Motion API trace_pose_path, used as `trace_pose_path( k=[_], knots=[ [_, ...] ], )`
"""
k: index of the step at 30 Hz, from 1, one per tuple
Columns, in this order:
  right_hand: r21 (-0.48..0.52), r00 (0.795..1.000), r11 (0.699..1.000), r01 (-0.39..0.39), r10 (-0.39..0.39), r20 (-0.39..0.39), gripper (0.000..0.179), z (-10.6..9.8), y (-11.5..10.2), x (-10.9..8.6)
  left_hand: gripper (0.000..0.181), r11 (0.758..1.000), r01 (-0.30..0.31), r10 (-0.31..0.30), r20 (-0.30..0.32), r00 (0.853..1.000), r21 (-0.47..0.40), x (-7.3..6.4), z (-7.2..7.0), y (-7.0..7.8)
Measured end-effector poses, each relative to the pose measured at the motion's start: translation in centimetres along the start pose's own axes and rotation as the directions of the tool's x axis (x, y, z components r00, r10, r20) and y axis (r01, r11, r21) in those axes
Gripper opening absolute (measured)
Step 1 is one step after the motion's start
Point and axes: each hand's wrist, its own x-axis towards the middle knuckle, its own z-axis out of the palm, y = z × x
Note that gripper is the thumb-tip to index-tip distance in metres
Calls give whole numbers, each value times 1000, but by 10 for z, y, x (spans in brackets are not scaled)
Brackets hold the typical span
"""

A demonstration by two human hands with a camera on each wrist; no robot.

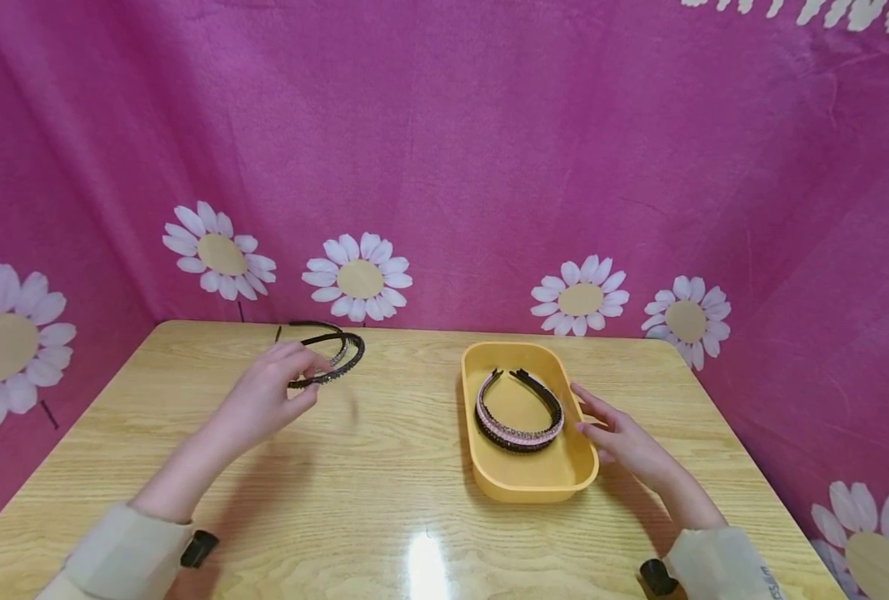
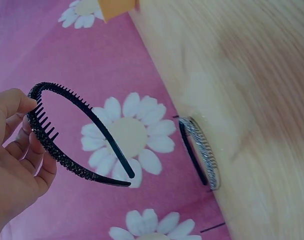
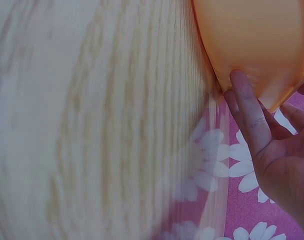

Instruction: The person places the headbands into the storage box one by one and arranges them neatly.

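Raised over the left part of the table, my left hand (image 1: pixel 273 385) pinches a black headband (image 2: pixel 67 162) by its glittery, studded band. Comb teeth line its inner side, and its two ends hang free in the left wrist view. Behind it, a silver-patterned headband (image 2: pixel 204 152) lies on the table near the back edge. My right hand (image 1: pixel 624 442) rests its fingers against the right side of a yellow tray (image 1: pixel 534 492), fingers mostly straight in the right wrist view. Inside the tray, a pink headband (image 1: pixel 515 434) and black headbands (image 1: pixel 543 392) lie stacked together.
The wooden table (image 1: pixel 384 467) reaches back to a pink curtain (image 1: pixel 459 167) printed with white daisies, which also hangs along both sides. Light glares off the table's front middle.
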Motion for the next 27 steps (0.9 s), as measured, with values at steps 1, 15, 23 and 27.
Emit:
trace_pose_path(
  k=[1,15,23,27],
  knots=[
    [0,1000,1000,0,0,0,63,0,0,0,23,1000,-10,10,-2,1000,0,1,0,2],
    [6,1000,1000,3,-3,4,63,0,0,1,22,994,-111,110,-79,991,-7,12,1,25],
    [12,1000,1000,8,-8,16,64,-1,0,2,23,986,-166,162,-117,980,-28,21,0,38],
    [5,1000,1000,3,-3,13,64,-1,1,2,23,977,-206,198,-132,971,-54,27,1,45]
  ],
)
